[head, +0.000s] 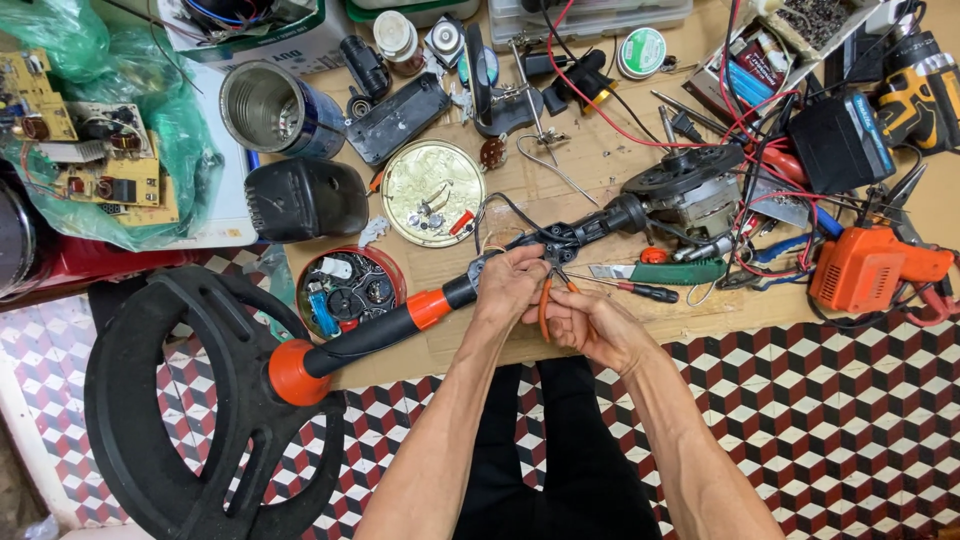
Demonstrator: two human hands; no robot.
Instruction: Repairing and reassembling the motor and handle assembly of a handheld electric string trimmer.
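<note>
A long black tool shaft point(390, 325) with orange collars lies slantwise over a cardboard sheet point(590, 165), its far end joined to a grey motor head point(690, 190). My left hand point(510, 285) grips the shaft at its opened black middle section, where wires show. My right hand point(585, 322) holds orange-handled pliers point(548, 300), their jaws pointing up at that same spot beside my left fingers.
A black guard point(165, 400) lies on the patterned floor at left. On the cardboard sit a gold lid point(430, 190), a red tin of small parts point(345, 290), a metal can point(265, 108), a green knife point(665, 272), a screwdriver point(635, 290), an orange soldering gun point(865, 270), a yellow drill point(915, 95) and circuit boards point(100, 165).
</note>
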